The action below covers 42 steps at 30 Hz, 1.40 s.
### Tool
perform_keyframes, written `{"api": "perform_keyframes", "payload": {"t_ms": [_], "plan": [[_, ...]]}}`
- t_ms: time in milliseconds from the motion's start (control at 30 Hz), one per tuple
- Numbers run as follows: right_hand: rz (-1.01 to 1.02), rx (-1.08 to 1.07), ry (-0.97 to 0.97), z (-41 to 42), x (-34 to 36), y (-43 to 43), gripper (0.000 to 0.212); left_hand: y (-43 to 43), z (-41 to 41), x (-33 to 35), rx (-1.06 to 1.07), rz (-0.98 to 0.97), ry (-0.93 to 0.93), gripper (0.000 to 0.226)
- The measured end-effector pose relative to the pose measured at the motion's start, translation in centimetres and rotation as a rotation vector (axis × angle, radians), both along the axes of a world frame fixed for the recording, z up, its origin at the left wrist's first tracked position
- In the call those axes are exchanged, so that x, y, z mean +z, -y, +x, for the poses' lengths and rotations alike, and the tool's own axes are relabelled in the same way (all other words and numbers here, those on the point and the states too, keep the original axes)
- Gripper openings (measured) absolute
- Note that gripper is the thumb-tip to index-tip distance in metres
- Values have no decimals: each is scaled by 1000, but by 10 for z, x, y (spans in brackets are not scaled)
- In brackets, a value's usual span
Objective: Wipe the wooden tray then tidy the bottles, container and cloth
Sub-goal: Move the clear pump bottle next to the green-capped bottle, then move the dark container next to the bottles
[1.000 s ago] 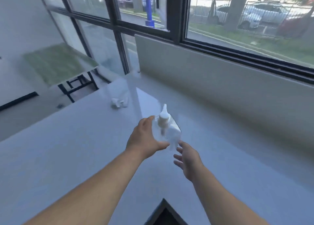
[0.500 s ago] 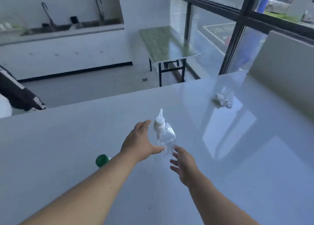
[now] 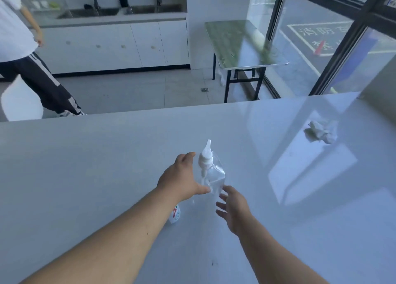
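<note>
A clear pump bottle (image 3: 215, 176) with a white nozzle top is tilted over the middle of the white table (image 3: 85, 166). My left hand (image 3: 182, 176) grips it from the left, thumb in front and fingers behind. My right hand (image 3: 232, 206) is open just below it, fingertips near the bottle's base. A second bottle (image 3: 175, 215) with a white and red label lies on the table, mostly hidden under my left forearm. A crumpled white cloth (image 3: 321, 131) lies at the far right of the table. No wooden tray is in view.
Beyond the table's far edge the floor drops away to a green-topped folding table (image 3: 242, 41), a white chair (image 3: 21, 99) and a person (image 3: 32, 69) at the left. White cabinets with sinks (image 3: 107, 43) line the back wall. Large windows fill the right.
The view has swung left, from the window wall to the room. Both hands and the pump bottle keep the same pose. The labelled bottle now shows under my left forearm.
</note>
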State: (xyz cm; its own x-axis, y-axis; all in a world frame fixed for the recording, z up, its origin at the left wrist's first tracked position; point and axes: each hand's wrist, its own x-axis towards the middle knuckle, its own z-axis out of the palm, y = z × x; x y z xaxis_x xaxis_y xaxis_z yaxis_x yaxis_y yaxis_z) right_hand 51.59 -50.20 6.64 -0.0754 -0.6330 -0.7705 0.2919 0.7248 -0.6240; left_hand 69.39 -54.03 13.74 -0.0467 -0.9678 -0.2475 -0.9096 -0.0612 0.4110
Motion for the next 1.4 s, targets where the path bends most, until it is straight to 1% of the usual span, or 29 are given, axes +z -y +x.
{"api": "perform_keyframes", "payload": {"t_ms": [167, 267, 333, 400, 467, 500, 533, 633, 733, 867, 933, 1033, 1200, 1300, 1400], "plan": [[9, -16, 16, -2, -5, 2, 31, 8, -5, 0, -19, 71, 50, 127], [6, -17, 12, -4, -7, 4, 34, 12, -9, 0, -39, 80, 79, 126], [3, 8, -17, -7, -7, 5, 33, 16, -11, 0, -60, 89, 100, 128], [-12, 80, -81, -11, -5, 5, 28, 18, -12, 3, -60, 97, 103, 130], [-68, 165, -194, -20, 1, 7, 29, 19, -14, 11, -36, 83, 74, 132], [-117, 203, -274, -27, 5, 9, 32, 19, -17, 18, -23, 63, 57, 132], [-170, 240, -364, -34, 11, 10, 40, 20, -19, 24, -16, 35, 42, 130], [-303, 355, -670, -69, 40, 10, 65, 22, -36, 50, -40, -108, 28, 110], [-366, 446, -966, -118, 66, 5, 73, 26, -66, 77, -115, -235, 52, 89], [-373, 462, -1195, -200, 92, -24, 73, 22, -147, 99, -287, -215, 123, 73], [-342, 421, -1252, -249, 100, -51, 74, 10, -203, 102, -372, -178, 131, 70], [-254, 304, -1292, -329, 104, -110, 75, -18, -296, 101, -509, -131, 144, 70], [-27, 68, -1354, -463, 105, -261, 76, -105, -471, 96, -799, -102, 135, 79], [120, -57, -1364, -530, 100, -371, 76, -186, -578, 91, -992, -105, 115, 83], [249, -182, -1339, -578, 90, -477, 75, -281, -672, 84, -1192, -101, 122, 86]]}}
